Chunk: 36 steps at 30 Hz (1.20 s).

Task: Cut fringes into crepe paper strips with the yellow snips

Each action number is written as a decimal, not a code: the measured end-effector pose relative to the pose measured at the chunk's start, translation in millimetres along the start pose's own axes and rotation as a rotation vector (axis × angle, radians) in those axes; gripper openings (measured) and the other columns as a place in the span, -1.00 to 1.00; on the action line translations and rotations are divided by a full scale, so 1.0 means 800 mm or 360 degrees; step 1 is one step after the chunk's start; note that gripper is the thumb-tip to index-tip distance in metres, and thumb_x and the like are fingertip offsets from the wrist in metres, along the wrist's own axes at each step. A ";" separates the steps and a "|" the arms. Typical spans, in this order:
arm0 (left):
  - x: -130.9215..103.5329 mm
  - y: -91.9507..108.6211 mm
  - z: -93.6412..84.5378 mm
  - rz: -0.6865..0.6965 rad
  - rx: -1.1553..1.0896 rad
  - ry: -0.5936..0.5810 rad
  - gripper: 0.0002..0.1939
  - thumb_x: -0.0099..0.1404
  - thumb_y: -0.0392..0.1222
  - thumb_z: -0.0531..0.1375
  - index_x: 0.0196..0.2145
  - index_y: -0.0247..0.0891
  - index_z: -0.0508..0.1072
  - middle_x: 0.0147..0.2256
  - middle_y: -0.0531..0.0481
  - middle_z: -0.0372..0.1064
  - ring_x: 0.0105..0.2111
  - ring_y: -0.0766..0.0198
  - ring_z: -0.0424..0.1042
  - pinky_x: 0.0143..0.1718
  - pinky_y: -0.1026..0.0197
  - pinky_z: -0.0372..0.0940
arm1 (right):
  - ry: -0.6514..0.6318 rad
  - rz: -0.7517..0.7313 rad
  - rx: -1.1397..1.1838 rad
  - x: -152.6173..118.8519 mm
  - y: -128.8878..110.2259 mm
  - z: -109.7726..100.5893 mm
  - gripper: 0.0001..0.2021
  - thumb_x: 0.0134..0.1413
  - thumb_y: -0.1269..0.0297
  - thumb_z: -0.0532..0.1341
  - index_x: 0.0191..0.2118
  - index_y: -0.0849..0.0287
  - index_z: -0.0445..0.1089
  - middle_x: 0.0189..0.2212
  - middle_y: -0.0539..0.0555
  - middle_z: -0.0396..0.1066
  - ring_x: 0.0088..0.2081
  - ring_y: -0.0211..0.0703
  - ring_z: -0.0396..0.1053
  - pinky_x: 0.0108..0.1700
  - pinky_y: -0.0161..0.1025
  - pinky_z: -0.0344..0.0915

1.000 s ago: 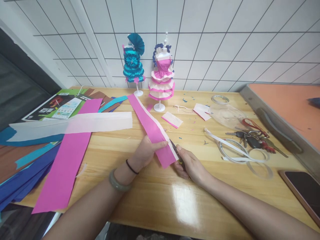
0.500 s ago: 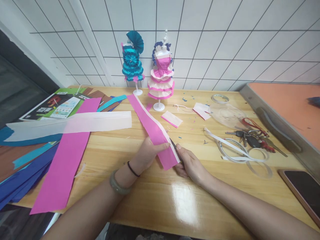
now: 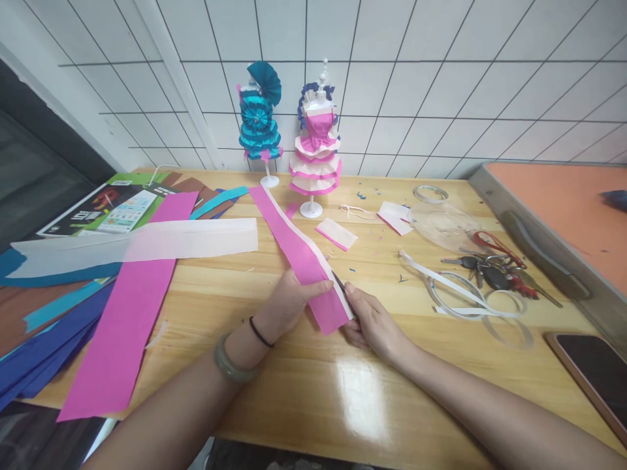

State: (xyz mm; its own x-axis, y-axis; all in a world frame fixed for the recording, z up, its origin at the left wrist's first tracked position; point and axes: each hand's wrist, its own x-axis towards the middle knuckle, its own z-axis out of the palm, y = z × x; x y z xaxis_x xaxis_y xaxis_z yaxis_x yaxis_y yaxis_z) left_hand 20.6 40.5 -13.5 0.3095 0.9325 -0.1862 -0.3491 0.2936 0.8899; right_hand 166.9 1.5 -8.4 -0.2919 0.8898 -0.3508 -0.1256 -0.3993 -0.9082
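My left hand (image 3: 292,299) is closed on a long pink paper strip (image 3: 298,254), its thumb lying across the top. A narrow white band (image 3: 306,239) runs along the strip's right edge, and the far end rests on the table. In my right hand (image 3: 375,320) are dark scissors (image 3: 339,284), mostly hidden by the fingers, with the blade along the white edge. Beyond the hands stand two small dress forms: one in a teal paper dress (image 3: 259,124), the other in a pink and white paper dress (image 3: 316,153).
On the left lie a white strip (image 3: 206,238), a pink strip (image 3: 112,339), blue and brown papers and a printed packet (image 3: 110,202). Tape rings (image 3: 455,294), keys (image 3: 494,271), a phone (image 3: 588,372) and an orange-topped case (image 3: 558,209) are on the right. Folded paper pieces (image 3: 337,233) lie mid-table.
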 end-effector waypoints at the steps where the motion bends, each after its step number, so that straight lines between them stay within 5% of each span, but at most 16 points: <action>1: 0.000 0.000 0.000 0.0003 -0.0009 -0.0002 -0.63 -0.04 -0.25 0.32 -0.23 -0.29 0.40 -0.33 -0.01 0.42 -0.30 0.23 0.38 -0.18 0.14 0.25 | -0.0004 -0.0005 0.0001 0.000 0.001 0.000 -0.57 0.02 -0.16 0.00 -0.55 0.11 0.01 -0.80 -0.21 -0.13 -0.79 -0.43 -0.19 -0.75 -0.40 -0.22; 12: -0.001 0.004 0.002 -0.0043 -0.0016 0.0014 -0.69 -0.07 -0.23 0.34 -0.32 -0.31 0.44 -0.38 -0.02 0.42 -0.34 0.25 0.37 -0.22 0.16 0.23 | -0.0003 -0.0001 -0.0018 0.000 0.000 -0.001 -0.61 0.06 -0.12 0.00 -0.52 0.11 0.02 -0.77 -0.22 -0.13 -0.78 -0.44 -0.20 -0.74 -0.42 -0.22; 21: 0.002 0.013 0.004 -0.0175 -0.0203 0.0143 -0.56 -0.02 -0.19 0.31 -0.14 -0.30 0.42 -0.38 0.01 0.41 -0.35 0.28 0.35 -0.21 0.18 0.22 | -0.0028 -0.0018 -0.0146 -0.004 -0.006 0.002 -0.59 0.07 -0.14 -0.03 -0.50 0.12 0.05 -0.79 -0.22 -0.14 -0.78 -0.44 -0.19 -0.74 -0.43 -0.19; 36: 0.003 0.012 0.000 -0.0047 -0.0169 0.0190 -0.56 -0.11 -0.28 0.36 -0.21 -0.28 0.43 -0.44 0.06 0.38 -0.42 0.32 0.34 -0.26 0.19 0.25 | -0.0073 -0.0056 -0.0177 -0.005 -0.003 0.001 -0.58 0.09 -0.14 -0.07 -0.53 0.11 0.02 -0.80 -0.21 -0.13 -0.77 -0.43 -0.19 -0.73 -0.40 -0.21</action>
State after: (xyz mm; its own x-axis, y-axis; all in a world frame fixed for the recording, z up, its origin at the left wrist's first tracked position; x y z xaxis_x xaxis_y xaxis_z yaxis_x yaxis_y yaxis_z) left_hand 18.2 45.4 -5.4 0.2156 0.9397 -0.2656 -0.4348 0.3359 0.8355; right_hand 167.3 -1.4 -4.5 -0.3323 0.8909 -0.3096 -0.0313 -0.3385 -0.9404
